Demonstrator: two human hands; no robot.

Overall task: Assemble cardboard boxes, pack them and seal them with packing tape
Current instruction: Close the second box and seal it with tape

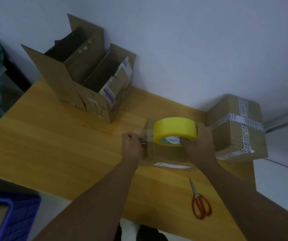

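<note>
On the counter (53, 145), a box (164, 155): right hand (198, 143) grips the roll (174, 127) atop it, fingers (185, 140) curled; left hand (131, 145) pinches the tape end (145, 132) at its edge.

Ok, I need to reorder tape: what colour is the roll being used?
The tape roll is yellow, its core label green and white; head view shows it best.

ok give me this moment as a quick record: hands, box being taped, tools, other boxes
left hand: pinches the tape end at the left edge of the small box
right hand: grips the yellow tape roll over the small box
small box: closed, on the wooden table, label on near side
scissors: red-handled, lying on table, untouched
sealed box: right of small box, cross-taped
open box: far left, flaps up, by the wall
</note>
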